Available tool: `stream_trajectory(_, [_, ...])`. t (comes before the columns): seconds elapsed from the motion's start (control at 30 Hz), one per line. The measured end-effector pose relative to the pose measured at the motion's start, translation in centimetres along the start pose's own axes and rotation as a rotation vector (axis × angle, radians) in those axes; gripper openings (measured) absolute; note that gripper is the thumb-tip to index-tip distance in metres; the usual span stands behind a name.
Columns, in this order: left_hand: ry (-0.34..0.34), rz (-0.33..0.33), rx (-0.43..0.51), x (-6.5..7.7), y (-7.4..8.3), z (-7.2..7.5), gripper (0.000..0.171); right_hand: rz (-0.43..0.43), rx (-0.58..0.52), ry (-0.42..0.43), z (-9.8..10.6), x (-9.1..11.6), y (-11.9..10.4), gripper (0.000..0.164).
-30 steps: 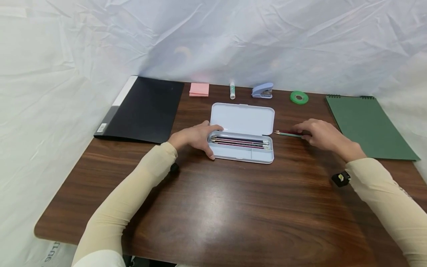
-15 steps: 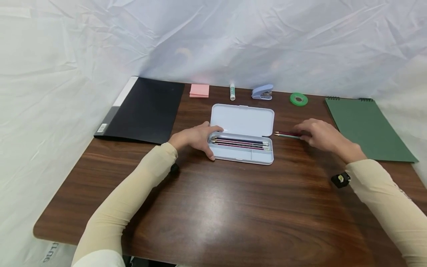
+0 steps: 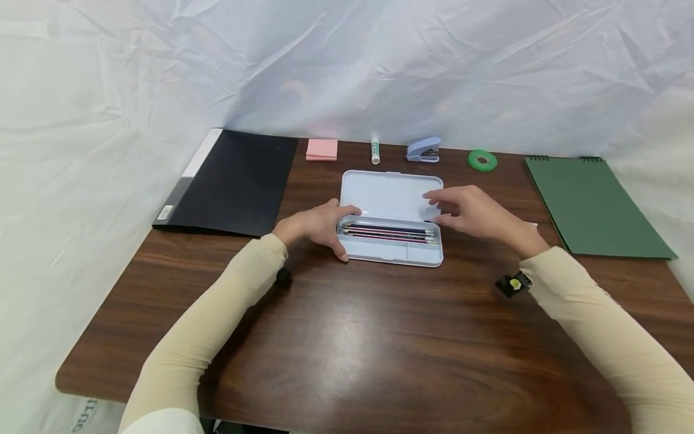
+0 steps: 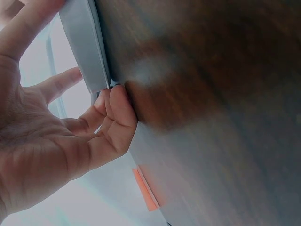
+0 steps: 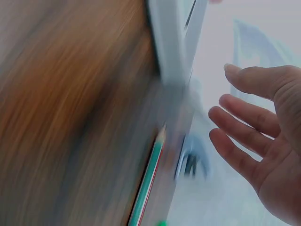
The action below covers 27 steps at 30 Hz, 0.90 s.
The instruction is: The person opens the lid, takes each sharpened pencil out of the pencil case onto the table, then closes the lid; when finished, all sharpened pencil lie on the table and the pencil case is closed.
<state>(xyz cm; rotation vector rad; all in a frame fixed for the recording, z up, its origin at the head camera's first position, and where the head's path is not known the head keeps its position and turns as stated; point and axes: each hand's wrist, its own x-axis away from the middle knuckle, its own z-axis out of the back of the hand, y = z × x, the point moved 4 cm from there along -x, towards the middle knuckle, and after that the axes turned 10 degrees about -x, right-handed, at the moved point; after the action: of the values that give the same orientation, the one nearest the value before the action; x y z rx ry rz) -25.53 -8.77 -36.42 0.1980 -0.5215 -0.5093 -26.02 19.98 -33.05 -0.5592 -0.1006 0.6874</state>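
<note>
Left hand (image 3: 320, 226) gripping an open pencil case (image 3: 387, 193), right hand (image 3: 468, 211) hovering

The brown table (image 3: 325, 337) is filling the middle and bottom of the head view. The left sleeve (image 3: 214, 316) is slanting up from the lower left, the right sleeve (image 3: 596, 328) from the lower right. A black folder (image 3: 233, 181) is lying at the left, a green spiral pad (image 3: 596, 205) at the right. The pencil case is lying open at the centre, its lid toward the top. The left hand is spanning its left end, thumb and forefinger spread wide; in the left-wrist view, other fingers are curling at a corner of the case. The right hand is hanging at the lid's right end, fingers loosely bent, the thumb standing apart from them. Several pencils (image 3: 387, 234) are lying in the rear compartment; a green pencil (image 5: 148, 179) is lying at bottom centre of the right-wrist view.
</note>
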Motion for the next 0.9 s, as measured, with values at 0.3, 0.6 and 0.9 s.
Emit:
stream_trajectory(0.3, [0.001,0.006,0.005,0.1,0.1,0.0,0.103,0.083,-0.035,-0.155,-3.4,-3.4,-3.8,0.041])
stream_trajectory(0.6, [0.0,0.005,0.007,0.1,0.1,-0.1,0.102,0.065,0.029,-0.191,-4.7,-4.7,-5.4,0.041])
stream_trajectory(0.9, [0.0,0.011,-0.003,0.0,0.1,0.0,0.103,0.092,0.151,-0.201,-5.3,-5.0,-6.1,0.037])
